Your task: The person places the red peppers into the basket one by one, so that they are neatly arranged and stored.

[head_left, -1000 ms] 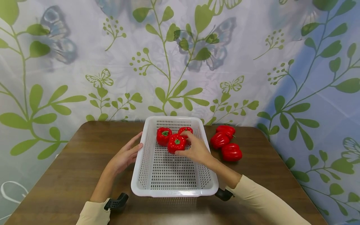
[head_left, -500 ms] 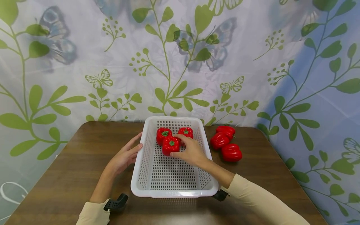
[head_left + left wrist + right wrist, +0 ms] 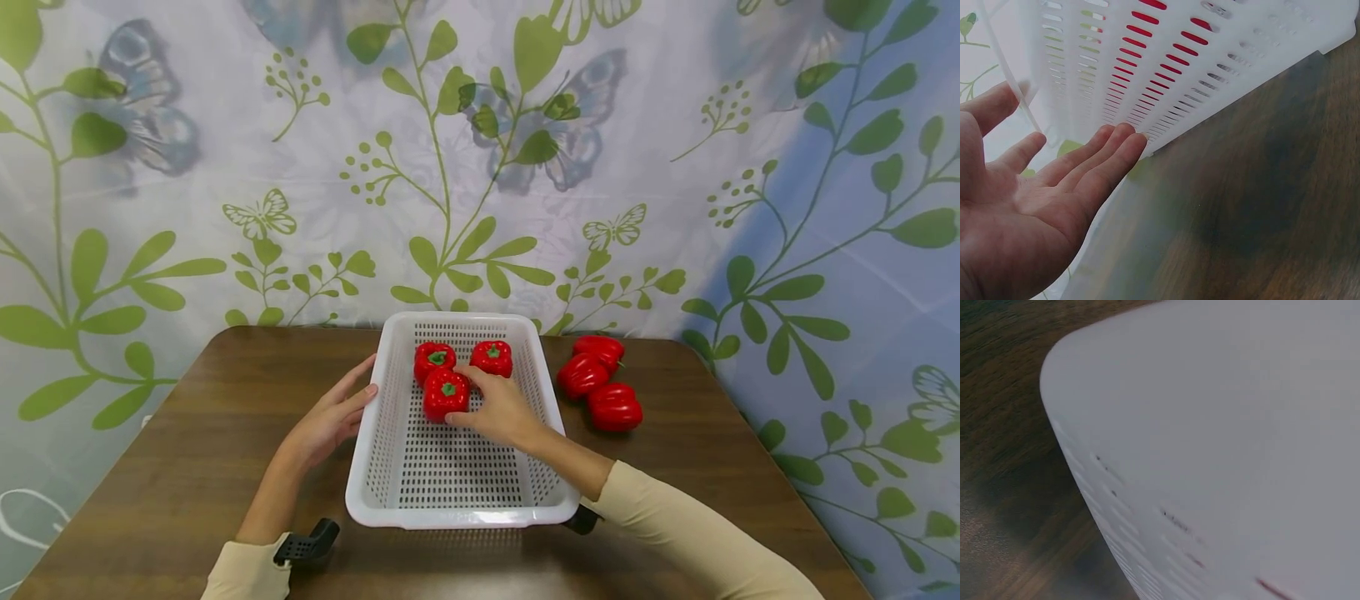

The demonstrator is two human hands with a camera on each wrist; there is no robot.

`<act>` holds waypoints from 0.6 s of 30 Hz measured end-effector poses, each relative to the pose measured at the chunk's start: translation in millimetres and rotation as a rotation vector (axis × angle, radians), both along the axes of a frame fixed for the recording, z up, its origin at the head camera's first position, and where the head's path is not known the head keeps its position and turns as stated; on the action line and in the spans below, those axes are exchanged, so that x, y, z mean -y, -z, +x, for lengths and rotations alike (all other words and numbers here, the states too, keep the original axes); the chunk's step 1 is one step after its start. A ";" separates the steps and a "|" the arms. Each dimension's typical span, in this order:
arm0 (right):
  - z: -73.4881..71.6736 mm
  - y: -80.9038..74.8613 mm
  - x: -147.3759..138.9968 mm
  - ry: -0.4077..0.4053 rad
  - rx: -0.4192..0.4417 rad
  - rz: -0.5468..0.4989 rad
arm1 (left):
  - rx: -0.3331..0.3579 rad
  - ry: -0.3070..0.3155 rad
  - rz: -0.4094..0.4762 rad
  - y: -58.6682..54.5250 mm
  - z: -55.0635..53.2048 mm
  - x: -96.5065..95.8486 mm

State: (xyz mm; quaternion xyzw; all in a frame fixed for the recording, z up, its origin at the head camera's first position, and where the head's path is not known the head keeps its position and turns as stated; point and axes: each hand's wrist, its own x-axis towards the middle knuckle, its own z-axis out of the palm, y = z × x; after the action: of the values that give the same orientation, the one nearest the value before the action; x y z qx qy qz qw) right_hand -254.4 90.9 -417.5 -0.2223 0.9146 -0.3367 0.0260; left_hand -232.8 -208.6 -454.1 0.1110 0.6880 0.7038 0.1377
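Observation:
My right hand [image 3: 504,410] reaches into a white slotted plastic basket [image 3: 459,518] and grips a red bell pepper [image 3: 444,402] between thumb and fingers. That pepper sits in front of a second red bell pepper [image 3: 432,357] at the back left of the basket. A third red bell pepper [image 3: 492,357] stands at the back right, stem up. At the basket's left side, my left hand [image 3: 330,423] rests its straight fingers against the rim and wall. The left wrist view shows its extended fingertips [image 3: 1138,142] at the slotted wall. Only the basket fills the right wrist view; the hand is hidden there.
Three red bell peppers lie on the brown wooden table [image 3: 217,417] right of the basket: one at the back [image 3: 600,350], one in the middle [image 3: 583,376] and one in front [image 3: 615,407]. A curtain [image 3: 450,167] with leaves and butterflies hangs behind the table.
My right hand has moved left and slightly toward me with the gripped pepper, uncovering the pepper at the back right. The left hand has stayed at the basket's side.

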 end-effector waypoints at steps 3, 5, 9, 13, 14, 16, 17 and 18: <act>0.7 2.1 0.0 -0.025 0.015 0.026 | 0.001 0.004 -0.001 0.3 -0.8 -0.1; 1.0 3.3 0.5 -0.042 0.014 0.025 | 0.001 0.006 -0.001 0.6 -0.7 0.5; 1.2 4.8 0.7 -0.047 0.018 0.026 | 0.000 0.015 0.002 0.5 -0.4 1.0; 2.4 3.9 1.4 -0.047 0.018 0.022 | -0.001 0.016 0.005 -0.3 0.1 0.6; 2.7 3.5 1.6 -0.045 0.018 0.021 | -0.001 0.015 0.005 -0.3 0.1 0.6; 3.8 2.9 1.9 -0.042 0.017 0.012 | 0.000 0.013 0.005 -0.4 0.1 0.4; 4.2 2.7 2.1 -0.042 0.017 0.007 | 0.000 0.012 0.006 -0.4 0.1 0.4; 4.6 2.6 2.1 -0.041 0.018 0.002 | 0.000 0.012 0.006 -0.3 0.0 0.3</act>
State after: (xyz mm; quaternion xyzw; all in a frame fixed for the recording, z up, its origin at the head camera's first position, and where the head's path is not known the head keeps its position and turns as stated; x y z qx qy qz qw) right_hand -249.7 88.8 -420.1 -0.2380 0.9099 -0.3371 0.0412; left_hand -232.8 -209.0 -453.8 0.1154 0.6853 0.7050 0.1416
